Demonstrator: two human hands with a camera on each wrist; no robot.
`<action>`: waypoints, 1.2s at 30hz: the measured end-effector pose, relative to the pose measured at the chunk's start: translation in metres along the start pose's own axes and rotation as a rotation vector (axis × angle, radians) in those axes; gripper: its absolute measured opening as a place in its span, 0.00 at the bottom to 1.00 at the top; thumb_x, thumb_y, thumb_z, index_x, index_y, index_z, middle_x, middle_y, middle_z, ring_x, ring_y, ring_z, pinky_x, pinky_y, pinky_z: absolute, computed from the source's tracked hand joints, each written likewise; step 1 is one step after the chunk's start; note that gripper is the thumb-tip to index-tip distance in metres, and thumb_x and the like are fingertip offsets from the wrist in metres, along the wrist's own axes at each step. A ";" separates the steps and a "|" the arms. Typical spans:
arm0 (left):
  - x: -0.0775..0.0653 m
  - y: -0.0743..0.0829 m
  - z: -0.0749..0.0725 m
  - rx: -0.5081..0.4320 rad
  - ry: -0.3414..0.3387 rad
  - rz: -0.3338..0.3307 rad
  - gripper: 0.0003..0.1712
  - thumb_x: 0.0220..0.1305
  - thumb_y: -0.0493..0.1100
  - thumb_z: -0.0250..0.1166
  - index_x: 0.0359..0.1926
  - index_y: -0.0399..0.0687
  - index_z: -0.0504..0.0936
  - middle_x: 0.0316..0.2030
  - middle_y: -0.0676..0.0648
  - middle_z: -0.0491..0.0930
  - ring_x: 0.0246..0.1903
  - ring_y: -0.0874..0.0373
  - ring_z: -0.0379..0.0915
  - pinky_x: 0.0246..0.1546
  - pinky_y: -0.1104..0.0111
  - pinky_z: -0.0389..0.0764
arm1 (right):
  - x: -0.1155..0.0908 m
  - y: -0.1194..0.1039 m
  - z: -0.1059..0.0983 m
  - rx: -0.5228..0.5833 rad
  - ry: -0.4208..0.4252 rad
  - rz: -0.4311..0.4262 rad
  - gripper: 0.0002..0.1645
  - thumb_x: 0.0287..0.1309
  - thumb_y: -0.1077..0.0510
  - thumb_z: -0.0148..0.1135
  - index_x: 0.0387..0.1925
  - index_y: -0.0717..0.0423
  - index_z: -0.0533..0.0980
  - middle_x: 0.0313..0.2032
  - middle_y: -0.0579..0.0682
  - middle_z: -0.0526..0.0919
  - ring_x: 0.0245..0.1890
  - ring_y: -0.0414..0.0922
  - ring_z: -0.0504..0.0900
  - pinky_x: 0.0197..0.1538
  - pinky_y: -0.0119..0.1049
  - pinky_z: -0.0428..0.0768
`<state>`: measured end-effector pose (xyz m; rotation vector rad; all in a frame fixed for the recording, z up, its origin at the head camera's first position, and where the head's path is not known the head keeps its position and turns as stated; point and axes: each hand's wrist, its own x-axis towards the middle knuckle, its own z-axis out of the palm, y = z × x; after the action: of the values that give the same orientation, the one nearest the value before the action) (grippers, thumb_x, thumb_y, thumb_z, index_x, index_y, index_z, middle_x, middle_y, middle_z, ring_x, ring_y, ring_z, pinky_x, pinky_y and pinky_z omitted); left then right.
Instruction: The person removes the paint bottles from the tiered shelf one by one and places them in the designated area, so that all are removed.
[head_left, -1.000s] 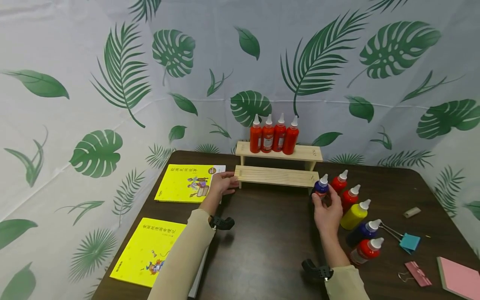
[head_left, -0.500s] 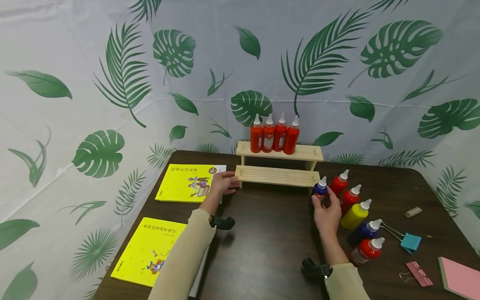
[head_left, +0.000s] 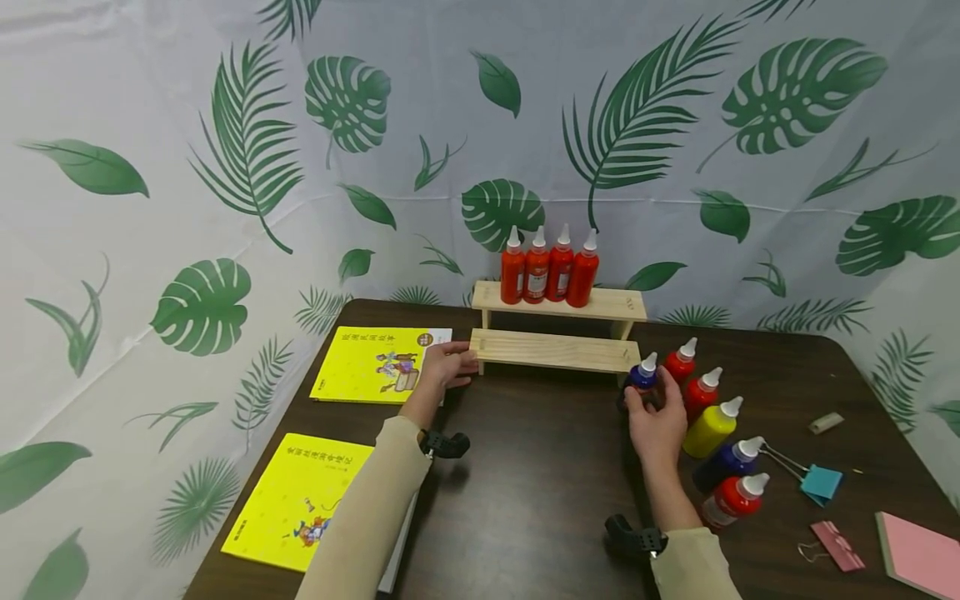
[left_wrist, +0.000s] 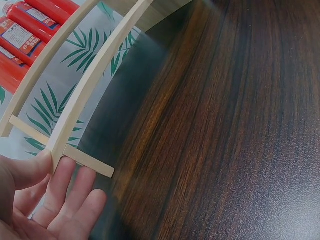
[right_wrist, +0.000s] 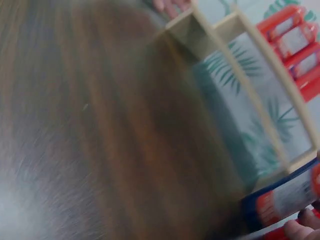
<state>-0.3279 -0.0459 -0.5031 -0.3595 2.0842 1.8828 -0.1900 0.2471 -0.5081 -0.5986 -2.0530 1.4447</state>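
A two-tier wooden rack [head_left: 555, 350] stands at the back of the table. My left hand [head_left: 447, 367] pinches the left end of its lower board, with the thumb on one face and fingers on the other in the left wrist view. Beside the rack's right end, my right hand [head_left: 657, 421] holds a blue paint bottle [head_left: 642, 379] with a white nozzle, upright between thumb and fingers. In the right wrist view, the labelled blue bottle [right_wrist: 285, 197] shows at the lower right, and the fingertips [right_wrist: 300, 231] are partly cut off. Several red bottles [head_left: 536, 275] stand on the upper board.
Right of my right hand stand red bottles [head_left: 701, 393], a yellow bottle [head_left: 710, 429], another blue bottle [head_left: 726, 465] and a nearer red bottle [head_left: 731, 502]. Clips [head_left: 821, 483] and a pink pad [head_left: 921, 554] lie farther right. Yellow books [head_left: 300, 500] lie at left.
The blue bottle in my right hand has shifted very slightly beside the rack's right end. My left hand stays on the rack, and the other bottles stay put.
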 end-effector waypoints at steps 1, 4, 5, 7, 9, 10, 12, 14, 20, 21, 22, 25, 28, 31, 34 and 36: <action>0.000 0.000 0.000 -0.001 -0.001 -0.001 0.19 0.62 0.43 0.66 0.54 0.44 0.79 0.40 0.42 0.85 0.38 0.52 0.84 0.37 0.62 0.84 | -0.001 -0.006 -0.001 0.002 0.012 -0.005 0.36 0.59 0.59 0.65 0.67 0.55 0.64 0.64 0.57 0.70 0.62 0.57 0.71 0.62 0.54 0.69; 0.001 -0.001 0.000 -0.005 -0.002 -0.003 0.19 0.62 0.43 0.66 0.54 0.44 0.80 0.40 0.42 0.85 0.37 0.52 0.84 0.37 0.62 0.84 | -0.005 -0.026 -0.004 -0.008 0.082 -0.070 0.34 0.58 0.58 0.65 0.66 0.50 0.66 0.62 0.53 0.72 0.62 0.51 0.71 0.63 0.49 0.69; 0.002 -0.001 0.000 -0.006 -0.004 -0.003 0.19 0.62 0.43 0.66 0.54 0.45 0.79 0.40 0.42 0.85 0.37 0.52 0.84 0.37 0.62 0.84 | -0.006 -0.034 -0.004 -0.009 0.113 -0.113 0.33 0.58 0.58 0.65 0.65 0.49 0.68 0.61 0.51 0.72 0.61 0.48 0.71 0.63 0.48 0.70; 0.002 -0.001 0.000 -0.006 -0.005 -0.005 0.20 0.62 0.43 0.66 0.55 0.45 0.79 0.40 0.42 0.85 0.37 0.52 0.84 0.37 0.62 0.84 | -0.006 -0.050 -0.005 -0.011 0.166 -0.210 0.31 0.58 0.58 0.65 0.63 0.45 0.70 0.59 0.47 0.73 0.61 0.44 0.71 0.63 0.45 0.70; 0.002 0.000 0.000 -0.007 -0.003 -0.005 0.20 0.62 0.43 0.66 0.55 0.45 0.79 0.40 0.42 0.85 0.38 0.51 0.84 0.36 0.63 0.84 | -0.004 -0.066 -0.005 -0.010 0.202 -0.328 0.29 0.58 0.58 0.65 0.62 0.45 0.72 0.58 0.46 0.74 0.60 0.42 0.71 0.63 0.45 0.71; 0.001 0.000 -0.001 -0.007 -0.002 -0.004 0.20 0.62 0.43 0.66 0.55 0.45 0.79 0.40 0.42 0.85 0.38 0.51 0.84 0.36 0.63 0.84 | -0.002 -0.074 -0.004 -0.011 0.207 -0.375 0.28 0.58 0.57 0.65 0.61 0.44 0.72 0.58 0.46 0.74 0.59 0.41 0.71 0.62 0.44 0.72; 0.001 0.001 -0.001 -0.006 0.001 -0.004 0.20 0.63 0.43 0.66 0.55 0.44 0.79 0.40 0.41 0.85 0.39 0.50 0.84 0.37 0.63 0.84 | 0.004 -0.088 0.001 -0.013 0.193 -0.436 0.28 0.59 0.56 0.64 0.61 0.45 0.72 0.58 0.46 0.74 0.59 0.40 0.71 0.62 0.44 0.72; 0.000 0.002 -0.001 -0.005 0.001 -0.005 0.20 0.63 0.43 0.65 0.55 0.44 0.79 0.41 0.41 0.85 0.40 0.50 0.83 0.37 0.63 0.84 | 0.011 -0.099 0.009 -0.014 0.154 -0.455 0.28 0.59 0.55 0.64 0.62 0.47 0.71 0.58 0.48 0.74 0.59 0.41 0.72 0.61 0.44 0.73; 0.001 0.002 -0.001 -0.007 -0.002 -0.019 0.20 0.63 0.43 0.65 0.55 0.44 0.79 0.41 0.42 0.85 0.39 0.51 0.84 0.37 0.63 0.84 | 0.040 -0.111 0.049 0.019 -0.041 -0.253 0.32 0.62 0.52 0.61 0.66 0.53 0.66 0.62 0.54 0.71 0.61 0.50 0.70 0.62 0.48 0.72; 0.002 0.001 -0.001 -0.009 -0.002 -0.021 0.20 0.63 0.43 0.65 0.55 0.44 0.79 0.41 0.42 0.85 0.38 0.51 0.84 0.37 0.63 0.84 | 0.045 -0.112 0.055 0.022 -0.067 -0.207 0.32 0.63 0.52 0.60 0.66 0.54 0.65 0.63 0.55 0.70 0.62 0.52 0.70 0.62 0.48 0.71; 0.002 0.001 -0.001 -0.010 -0.004 -0.021 0.20 0.63 0.43 0.65 0.55 0.44 0.79 0.41 0.42 0.85 0.38 0.52 0.84 0.37 0.63 0.84 | 0.050 -0.112 0.061 0.015 -0.087 -0.168 0.33 0.63 0.51 0.60 0.67 0.54 0.64 0.64 0.55 0.70 0.62 0.53 0.69 0.63 0.48 0.71; 0.002 0.002 -0.001 -0.009 -0.008 -0.020 0.20 0.63 0.43 0.65 0.55 0.44 0.79 0.41 0.42 0.85 0.38 0.52 0.84 0.36 0.63 0.84 | 0.064 -0.114 0.075 -0.021 -0.137 -0.112 0.35 0.64 0.51 0.58 0.69 0.55 0.61 0.65 0.57 0.68 0.63 0.55 0.68 0.64 0.48 0.69; 0.001 0.003 -0.001 -0.003 -0.012 -0.016 0.20 0.63 0.43 0.65 0.55 0.44 0.79 0.41 0.42 0.85 0.38 0.52 0.84 0.37 0.63 0.84 | 0.077 -0.116 0.083 -0.063 -0.180 -0.116 0.37 0.65 0.51 0.57 0.71 0.56 0.58 0.67 0.58 0.65 0.64 0.57 0.67 0.66 0.50 0.66; 0.001 0.003 -0.001 -0.003 -0.012 -0.011 0.20 0.63 0.43 0.65 0.55 0.44 0.79 0.41 0.42 0.85 0.38 0.51 0.84 0.36 0.63 0.84 | 0.088 -0.116 0.086 -0.109 -0.256 -0.129 0.40 0.66 0.50 0.56 0.73 0.56 0.53 0.69 0.58 0.62 0.66 0.57 0.64 0.67 0.51 0.63; 0.002 0.002 -0.001 -0.013 -0.011 -0.008 0.20 0.62 0.42 0.66 0.55 0.44 0.79 0.40 0.41 0.85 0.39 0.51 0.84 0.35 0.63 0.84 | 0.097 -0.114 0.088 -0.123 -0.333 -0.144 0.41 0.66 0.50 0.56 0.73 0.54 0.51 0.69 0.58 0.61 0.67 0.58 0.62 0.67 0.52 0.63; 0.002 0.001 0.000 -0.016 -0.014 -0.006 0.19 0.63 0.42 0.65 0.54 0.44 0.80 0.40 0.41 0.85 0.39 0.51 0.84 0.35 0.63 0.84 | 0.101 -0.112 0.088 -0.128 -0.366 -0.155 0.39 0.67 0.50 0.56 0.73 0.53 0.52 0.68 0.58 0.63 0.66 0.58 0.64 0.67 0.52 0.64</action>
<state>-0.3306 -0.0461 -0.5030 -0.3544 2.0584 1.8942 -0.3290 0.2139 -0.4072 -0.2260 -2.4277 1.4204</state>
